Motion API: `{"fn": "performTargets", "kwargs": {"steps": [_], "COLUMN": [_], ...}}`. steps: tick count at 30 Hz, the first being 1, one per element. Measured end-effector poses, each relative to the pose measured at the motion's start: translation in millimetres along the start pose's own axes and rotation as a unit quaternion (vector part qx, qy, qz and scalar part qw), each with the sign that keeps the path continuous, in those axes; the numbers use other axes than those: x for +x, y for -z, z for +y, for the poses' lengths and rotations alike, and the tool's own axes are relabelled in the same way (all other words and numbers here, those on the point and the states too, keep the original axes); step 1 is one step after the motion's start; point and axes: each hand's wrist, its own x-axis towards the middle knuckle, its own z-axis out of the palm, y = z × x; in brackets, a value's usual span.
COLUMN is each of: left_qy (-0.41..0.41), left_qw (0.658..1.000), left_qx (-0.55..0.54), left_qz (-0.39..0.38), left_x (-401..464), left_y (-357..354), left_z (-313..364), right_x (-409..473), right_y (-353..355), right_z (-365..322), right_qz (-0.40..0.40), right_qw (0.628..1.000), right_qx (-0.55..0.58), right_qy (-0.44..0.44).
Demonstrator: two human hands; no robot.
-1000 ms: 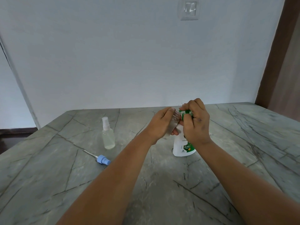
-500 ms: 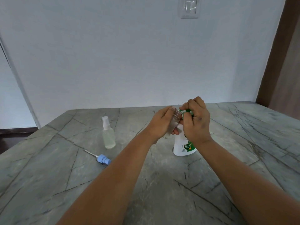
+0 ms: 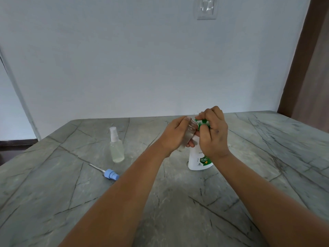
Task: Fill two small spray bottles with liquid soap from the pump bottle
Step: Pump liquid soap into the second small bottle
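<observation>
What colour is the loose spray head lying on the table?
Light blue, seen in the head view: spray head.

Grey marble table (image 3: 178, 220); wall switch (image 3: 206, 8); wooden door frame (image 3: 300, 56).

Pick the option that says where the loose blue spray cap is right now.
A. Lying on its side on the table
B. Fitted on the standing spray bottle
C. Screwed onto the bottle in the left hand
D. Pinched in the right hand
A: the blue spray cap lies on its side on the table, dip tube out, apart from the standing spray bottle, which wears a white cap.
</observation>
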Motion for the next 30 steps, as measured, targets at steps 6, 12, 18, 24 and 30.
{"fn": "performTargets", "kwargs": {"steps": [6, 12, 18, 24, 30], "left_qy": [0.002, 0.004, 0.008, 0.007, 0.004], "left_qw": [1.0, 1.0, 1.0, 1.0, 1.0], "left_qx": [0.001, 0.003, -0.002, -0.004, -0.004], "left_qz": [0.002, 0.005, 0.003, 0.009, 0.002], "left_x": [-0.5, 0.1, -0.5, -0.2, -0.8], "left_y": [0.4, 0.5, 0.6, -0.4, -1.2], "left_z": [0.6, 0.1, 0.3, 0.5, 0.8], "right_x": [-0.3, 1.0, 0.8, -0.3, 1.5], "right_y": [1.5, 0.0, -2.2, 1.3, 0.0], "right_z": [1.8, -1.1, 1.3, -1.4, 2.2], "right_qz": [-0.009, 0.001, 0.009, -0.006, 0.002], "right_qw": [1.0, 1.0, 1.0, 1.0, 1.0], "right_qx": [0.004, 0.001, -0.01, -0.009, 0.002], "right_qy": [-0.009, -0.022, -0.02, -0.008, -0.029]}}
